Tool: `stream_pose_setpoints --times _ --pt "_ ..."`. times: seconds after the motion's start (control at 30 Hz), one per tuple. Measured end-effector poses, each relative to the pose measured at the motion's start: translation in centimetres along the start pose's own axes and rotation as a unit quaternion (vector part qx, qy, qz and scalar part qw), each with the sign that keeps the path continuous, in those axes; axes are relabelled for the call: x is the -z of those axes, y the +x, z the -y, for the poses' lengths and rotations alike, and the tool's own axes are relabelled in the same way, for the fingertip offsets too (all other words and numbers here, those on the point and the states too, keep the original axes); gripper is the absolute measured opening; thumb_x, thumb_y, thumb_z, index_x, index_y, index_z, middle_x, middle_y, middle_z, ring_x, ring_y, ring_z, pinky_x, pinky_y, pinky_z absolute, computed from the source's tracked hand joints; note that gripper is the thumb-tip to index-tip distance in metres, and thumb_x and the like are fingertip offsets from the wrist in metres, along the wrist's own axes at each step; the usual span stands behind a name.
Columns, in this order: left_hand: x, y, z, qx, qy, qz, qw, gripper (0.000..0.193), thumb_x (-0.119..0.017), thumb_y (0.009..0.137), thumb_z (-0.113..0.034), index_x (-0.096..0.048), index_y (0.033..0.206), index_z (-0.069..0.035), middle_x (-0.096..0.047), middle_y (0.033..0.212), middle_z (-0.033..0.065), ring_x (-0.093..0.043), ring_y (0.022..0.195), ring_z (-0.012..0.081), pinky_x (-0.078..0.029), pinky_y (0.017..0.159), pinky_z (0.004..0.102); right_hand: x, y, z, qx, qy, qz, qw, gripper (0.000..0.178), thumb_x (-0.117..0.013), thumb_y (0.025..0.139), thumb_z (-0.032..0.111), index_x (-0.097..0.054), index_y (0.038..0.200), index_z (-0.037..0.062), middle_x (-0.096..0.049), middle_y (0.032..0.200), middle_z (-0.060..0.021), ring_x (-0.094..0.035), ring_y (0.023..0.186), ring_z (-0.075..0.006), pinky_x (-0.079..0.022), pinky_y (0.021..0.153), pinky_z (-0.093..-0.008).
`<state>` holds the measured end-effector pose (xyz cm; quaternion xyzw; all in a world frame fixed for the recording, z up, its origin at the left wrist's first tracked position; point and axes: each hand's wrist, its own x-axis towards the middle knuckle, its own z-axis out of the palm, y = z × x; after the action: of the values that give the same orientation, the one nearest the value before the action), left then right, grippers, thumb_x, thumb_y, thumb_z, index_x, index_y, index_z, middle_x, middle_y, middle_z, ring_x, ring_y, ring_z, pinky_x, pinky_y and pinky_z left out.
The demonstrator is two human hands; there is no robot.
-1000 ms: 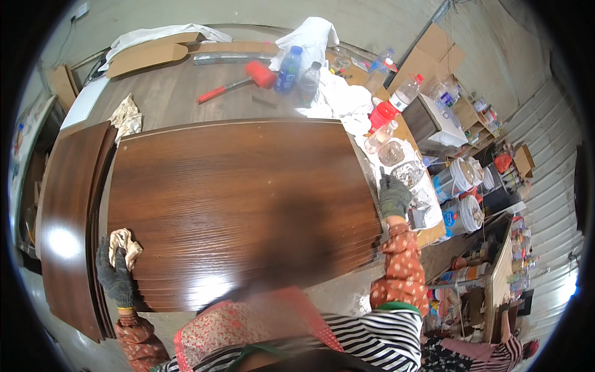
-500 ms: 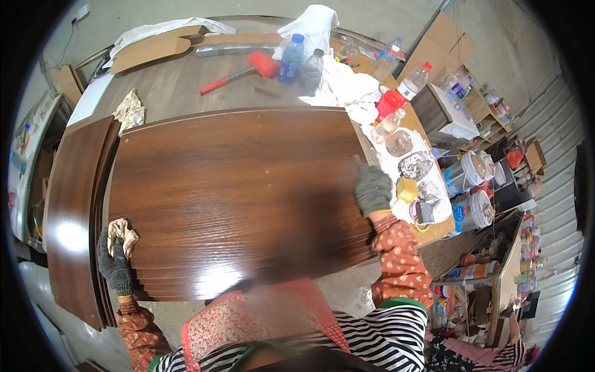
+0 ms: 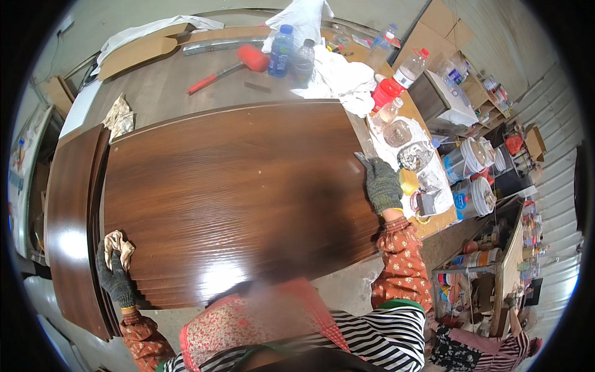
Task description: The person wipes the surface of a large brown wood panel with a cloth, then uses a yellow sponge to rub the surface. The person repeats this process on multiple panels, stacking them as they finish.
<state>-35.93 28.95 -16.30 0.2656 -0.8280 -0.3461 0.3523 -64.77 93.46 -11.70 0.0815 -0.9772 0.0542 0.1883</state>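
A dark brown wood-grain panel (image 3: 204, 186) lies in front of me, on a stack of similar boards. My left hand (image 3: 116, 280), in a dark grey knitted glove, is closed on a crumpled cream rag (image 3: 118, 249) at the panel's near left corner. My right hand (image 3: 383, 185), also gloved, is at the panel's right edge. A small flat grey piece, like a scraper blade (image 3: 362, 160), sticks out from its fingers over the edge; the grip itself is partly hidden. Close to this hand are a yellow sponge block (image 3: 408, 182) and a dark grey block (image 3: 426, 204).
More brown panels (image 3: 69, 229) are stacked at the left. A red mallet (image 3: 253, 58), bottles (image 3: 281, 52) and white cloths (image 3: 338, 80) lie toward the back. Buckets (image 3: 476, 197) stand off to the right, and another person (image 3: 480, 347) is at the lower right.
My right hand has shifted slightly right and up along the panel's edge, so the grey piece shows more clearly. The left hand still holds the rag. The whole view has shifted a little.
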Motion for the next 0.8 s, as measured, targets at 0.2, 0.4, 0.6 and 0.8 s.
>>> stream_pose_setpoints --times 0.2,0.4,0.6,0.8 --pt "0.0 0.2 0.2 0.012 -0.030 0.004 0.999 0.036 -0.062 0.100 -0.008 -0.060 0.134 0.001 -0.064 0.133 0.0115 -0.059 0.121 0.0212 -0.045 0.107 0.0345 -2.0 0.0 -1.0 -0.004 0.115 -0.052 0.992 0.030 -0.050 0.101 0.026 -0.066 0.125 0.0159 -0.068 0.107 -0.0194 -0.066 0.097 -0.0399 -0.051 0.087 -0.0515" --pt "0.2 0.3 1.0 0.013 -0.078 0.016 0.997 0.036 -0.061 0.100 -0.008 -0.059 0.135 0.001 -0.064 0.132 0.0107 -0.059 0.121 0.0207 -0.044 0.108 0.0343 -0.9 0.5 -1.0 0.085 0.120 0.014 0.989 0.033 -0.057 0.099 0.026 -0.067 0.130 0.0211 -0.068 0.116 -0.0170 -0.065 0.104 -0.0374 -0.051 0.092 -0.0475" --pt "0.1 0.4 0.4 0.017 -0.043 0.014 0.999 0.035 -0.060 0.101 -0.010 -0.060 0.134 0.002 -0.064 0.133 0.0113 -0.059 0.121 0.0213 -0.044 0.107 0.0345 0.0 0.9 -0.1 0.084 0.047 0.054 0.994 0.033 -0.057 0.099 0.028 -0.068 0.130 0.0271 -0.068 0.115 -0.0152 -0.065 0.104 -0.0353 -0.053 0.090 -0.0469" --pt "0.1 0.4 0.4 -0.030 -0.001 0.012 0.999 0.036 -0.056 0.104 -0.010 -0.059 0.138 -0.001 -0.064 0.130 0.0089 -0.061 0.114 0.0166 -0.049 0.100 0.0302 -0.2 1.7 0.5 0.123 0.001 0.025 0.992 0.032 -0.057 0.099 0.029 -0.066 0.130 0.0267 -0.068 0.110 -0.0137 -0.066 0.096 -0.0342 -0.055 0.083 -0.0476"
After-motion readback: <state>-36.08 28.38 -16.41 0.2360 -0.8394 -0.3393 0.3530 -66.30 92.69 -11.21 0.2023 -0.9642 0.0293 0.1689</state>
